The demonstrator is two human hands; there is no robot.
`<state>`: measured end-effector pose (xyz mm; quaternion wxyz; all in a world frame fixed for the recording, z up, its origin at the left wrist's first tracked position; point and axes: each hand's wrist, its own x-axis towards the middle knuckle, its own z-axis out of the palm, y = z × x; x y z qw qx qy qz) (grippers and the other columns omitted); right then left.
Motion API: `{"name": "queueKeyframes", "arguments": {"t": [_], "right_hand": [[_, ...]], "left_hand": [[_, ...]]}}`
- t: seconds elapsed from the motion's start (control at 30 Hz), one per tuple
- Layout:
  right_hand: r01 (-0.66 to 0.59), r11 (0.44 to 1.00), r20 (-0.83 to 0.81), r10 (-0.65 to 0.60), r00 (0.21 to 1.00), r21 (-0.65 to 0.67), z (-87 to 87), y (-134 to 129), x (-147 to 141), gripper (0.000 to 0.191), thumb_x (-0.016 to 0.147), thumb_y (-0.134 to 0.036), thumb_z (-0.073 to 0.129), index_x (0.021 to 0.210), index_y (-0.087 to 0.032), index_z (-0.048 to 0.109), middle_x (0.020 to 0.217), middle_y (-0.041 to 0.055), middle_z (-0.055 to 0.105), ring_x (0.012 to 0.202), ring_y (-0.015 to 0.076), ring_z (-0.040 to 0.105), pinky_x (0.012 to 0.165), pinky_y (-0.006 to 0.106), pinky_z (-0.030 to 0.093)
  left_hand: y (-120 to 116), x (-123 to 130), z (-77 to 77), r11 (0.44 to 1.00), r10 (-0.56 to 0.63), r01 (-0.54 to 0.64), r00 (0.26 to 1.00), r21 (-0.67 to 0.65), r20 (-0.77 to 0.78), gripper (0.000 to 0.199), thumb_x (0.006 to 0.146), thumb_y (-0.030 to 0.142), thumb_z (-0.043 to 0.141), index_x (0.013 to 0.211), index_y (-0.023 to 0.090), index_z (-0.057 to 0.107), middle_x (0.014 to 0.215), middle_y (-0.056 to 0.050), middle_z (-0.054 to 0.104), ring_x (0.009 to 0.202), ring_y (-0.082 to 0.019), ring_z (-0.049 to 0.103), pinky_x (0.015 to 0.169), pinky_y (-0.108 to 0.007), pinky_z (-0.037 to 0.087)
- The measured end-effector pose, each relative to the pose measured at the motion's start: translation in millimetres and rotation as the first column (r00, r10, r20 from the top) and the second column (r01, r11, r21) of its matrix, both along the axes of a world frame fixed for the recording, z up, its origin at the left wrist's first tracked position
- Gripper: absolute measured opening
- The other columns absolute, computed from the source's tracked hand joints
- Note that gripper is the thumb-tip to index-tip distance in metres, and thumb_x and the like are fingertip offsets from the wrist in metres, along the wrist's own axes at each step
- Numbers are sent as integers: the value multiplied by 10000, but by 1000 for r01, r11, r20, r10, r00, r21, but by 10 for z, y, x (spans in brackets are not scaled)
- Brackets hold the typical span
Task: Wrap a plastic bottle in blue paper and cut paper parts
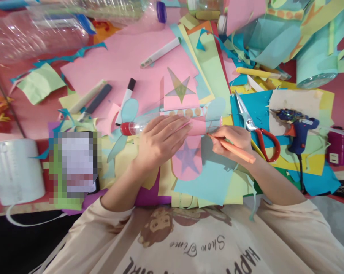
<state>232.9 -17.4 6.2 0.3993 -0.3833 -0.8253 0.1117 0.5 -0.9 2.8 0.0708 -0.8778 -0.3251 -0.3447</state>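
A small plastic bottle (137, 127) with a red cap (124, 128) lies sideways in front of me, a pink paper band (199, 127) around its body. My left hand (164, 139) rests over it, fingers together and curved across the band, holding it down. In my right hand (231, 141) is an orange marker (238, 150), its tip at the lower edge of the bottle near its base. Pink paper wings, each with a star, stick out above (170, 99) and below (187, 169) the bottle. Light blue paper pieces (129, 109) show by the neck and base.
Red-handled scissors (248, 121) and a blue glue gun (300, 131) lie at the right. Several markers (160, 52) lie on pink paper (111, 61). Large clear bottles (37, 36) lie at the back left. A phone (79, 163) and a white device (17, 171) are at the left.
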Motion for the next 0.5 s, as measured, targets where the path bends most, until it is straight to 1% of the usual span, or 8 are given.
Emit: {"name": "queueKeyframes", "arguments": {"t": [0.07, 0.17, 0.23, 0.3, 0.4, 0.5], "right_hand": [[-7, 1000, -27, 7, 1000, -14, 4, -7, 2, 132, 790, -116, 591, 775, -227, 521, 578, -29, 634, 490, 114, 582, 466, 240, 478], [-18, 997, -167, 6, 986, -73, 26, -17, 14, 83, 810, -149, 590, 781, -218, 555, 600, -26, 632, 515, 111, 599, 469, 233, 480], [2, 994, -257, -31, 966, -112, 44, -20, 29, 57, 825, -187, 592, 777, -216, 577, 617, -23, 638, 526, 108, 600, 461, 229, 473], [48, 991, -304, -84, 949, -124, 61, -18, 48, 57, 834, -213, 596, 778, -221, 595, 636, -24, 648, 529, 103, 591, 465, 232, 473], [120, 983, -306, -159, 939, -141, 84, -7, 69, 15, 841, -221, 613, 831, -227, 623, 692, -21, 674, 561, 105, 613, 514, 241, 507], [155, 969, -259, -202, 945, -191, 109, 7, 73, 61, 844, -221, 636, 905, -223, 642, 779, -8, 709, 629, 113, 660, 574, 245, 545]], "left_hand": [[3, -2, -5, 1000, -5, 5, 1000, -1, -1, 306, 831, 139, 641, 1128, 210, 625, 1084, -35, 753, 1020, -185, 710, 892, -315, 550], [0, -9, -16, 1000, 6, -6, 1000, -2, 3, 323, 838, 157, 640, 1156, 213, 611, 1102, -28, 748, 1023, -187, 709, 893, -323, 552], [-10, -17, -22, 999, 38, -38, 999, 0, 4, 369, 847, 182, 637, 1206, 253, 593, 1108, -8, 745, 1022, -186, 706, 937, -346, 534], [-24, -27, -22, 997, 71, -70, 997, -17, 17, 455, 847, 201, 644, 1274, 330, 559, 1086, 18, 749, 999, -179, 707, 1000, -359, 496], [-41, -39, -6, 993, 91, -89, 996, -83, 22, 560, 851, 202, 637, 1351, 409, 492, 1074, 35, 748, 966, -176, 707, 1030, -367, 478], [-42, -42, 15, 990, 97, -95, 995, -108, 8, 529, 886, 188, 577, 1350, 423, 484, 1090, 43, 740, 982, -183, 705, 943, -389, 544]]}}
